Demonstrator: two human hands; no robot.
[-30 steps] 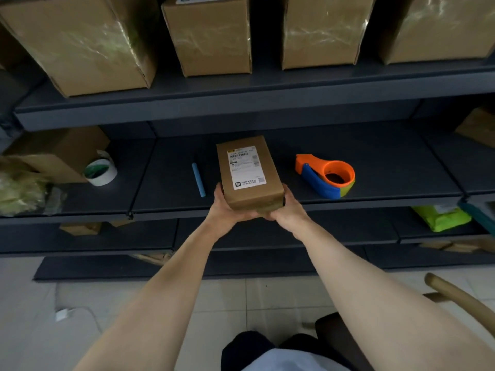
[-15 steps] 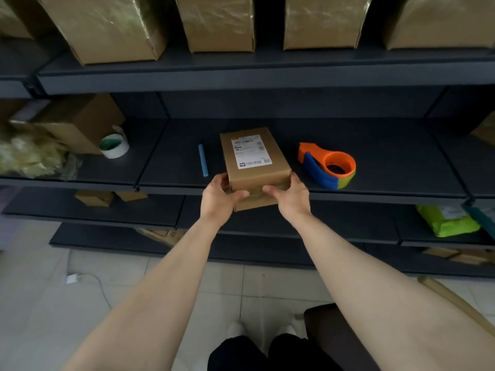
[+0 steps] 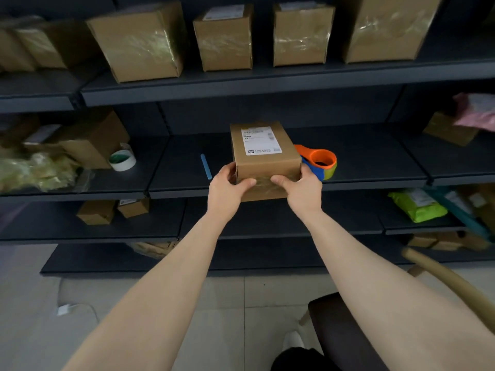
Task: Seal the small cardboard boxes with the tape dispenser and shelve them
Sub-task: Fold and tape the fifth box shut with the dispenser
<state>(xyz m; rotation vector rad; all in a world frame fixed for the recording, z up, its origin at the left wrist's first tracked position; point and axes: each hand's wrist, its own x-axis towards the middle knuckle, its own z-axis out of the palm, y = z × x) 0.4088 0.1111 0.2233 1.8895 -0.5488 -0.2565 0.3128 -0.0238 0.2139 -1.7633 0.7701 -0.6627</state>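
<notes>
At centre: small box (image 3: pixel 265 153) is gripped by left hand (image 3: pixel 227 188) and right hand (image 3: pixel 302 191).
Risk: tape dispenser (image 3: pixel 318 163), at 3 o'clock, could be knocked.

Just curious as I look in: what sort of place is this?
Probably a parcel storeroom or small shipping room: dark metal shelving lined with taped cardboard boxes, a labelled box in both hands, and a tape dispenser beside it.
</notes>
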